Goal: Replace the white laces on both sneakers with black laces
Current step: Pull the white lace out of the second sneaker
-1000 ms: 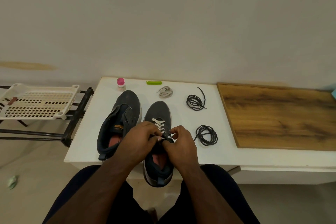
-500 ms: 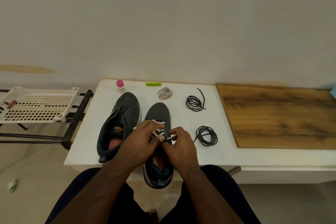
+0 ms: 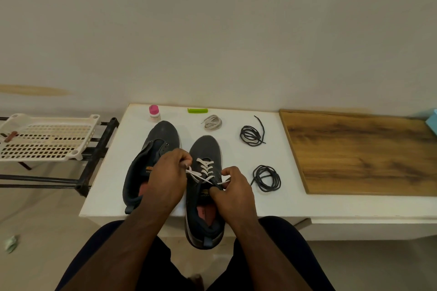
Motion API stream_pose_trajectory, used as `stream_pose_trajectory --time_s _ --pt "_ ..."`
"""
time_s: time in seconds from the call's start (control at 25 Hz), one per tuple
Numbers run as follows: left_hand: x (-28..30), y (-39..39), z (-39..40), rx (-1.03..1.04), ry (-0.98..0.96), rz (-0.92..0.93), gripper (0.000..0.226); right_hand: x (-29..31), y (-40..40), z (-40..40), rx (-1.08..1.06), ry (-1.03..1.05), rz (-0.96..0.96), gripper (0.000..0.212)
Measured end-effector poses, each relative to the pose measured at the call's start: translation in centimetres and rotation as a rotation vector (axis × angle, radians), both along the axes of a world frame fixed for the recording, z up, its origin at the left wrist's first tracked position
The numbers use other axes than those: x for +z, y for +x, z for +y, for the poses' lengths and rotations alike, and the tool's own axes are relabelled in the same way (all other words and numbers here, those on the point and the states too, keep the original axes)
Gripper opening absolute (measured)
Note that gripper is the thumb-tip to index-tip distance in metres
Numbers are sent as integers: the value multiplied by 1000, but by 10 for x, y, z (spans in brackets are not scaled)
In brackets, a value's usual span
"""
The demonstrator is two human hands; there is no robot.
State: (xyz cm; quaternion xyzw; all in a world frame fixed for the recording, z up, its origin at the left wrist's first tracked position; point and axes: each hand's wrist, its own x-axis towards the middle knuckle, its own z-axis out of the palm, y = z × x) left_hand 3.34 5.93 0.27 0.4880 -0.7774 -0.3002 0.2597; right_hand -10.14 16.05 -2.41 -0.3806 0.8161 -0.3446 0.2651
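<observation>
1. Head view looks down on a white table [image 3: 295,203] where two dark grey sneakers lie side by side, toes toward the wall.
2. The left sneaker [image 3: 163,139] has bare eyelets; the right sneaker [image 3: 205,149] carries a white lace [image 3: 205,168] and its heel overhangs the near table edge.
3. The left hand [image 3: 168,177] pinches one end of the white lace, drawn out to the left of the eyelets.
4. The right hand [image 3: 234,191] has its fingers curled at the sneaker's upper eyelets; it seems to pinch the lace's other end, though the fingers hide the contact.
5. Two coiled black laces lie right of the sneakers: the far black lace [image 3: 251,134] and the near black lace [image 3: 267,178].
6. A loose white lace [image 3: 212,121] lies bundled near the wall, beside a green object [image 3: 197,110] and a pink-capped bottle [image 3: 154,113].
7. A wooden board [image 3: 364,153] covers the table's right part; a perforated plastic tray [image 3: 47,137] sits on a rack to the left.
</observation>
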Motion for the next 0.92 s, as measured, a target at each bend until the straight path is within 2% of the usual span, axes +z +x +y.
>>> stream_pose_trajectory --time_s 0.24,0.44,0.56,0.68,0.84,0.92 --pt "0 10 -2 145 -16 82 15 0 -1 0 18 23 -32 36" --pt "-1 8 11 -231 101 -84 30 2 0 0 23 18 -16 33" --pt "-4 5 17 -293 44 -149 20 2 0 0 22 24 -6 32" --pt "-1 3 17 -230 -3 -93 13 3 0 0 5 30 7 28" --pt "2 10 4 90 77 36 16 1 -4 1 35 46 -27 33" --pt "1 10 8 113 143 24 47 3 -3 0 65 -9 -52 37"
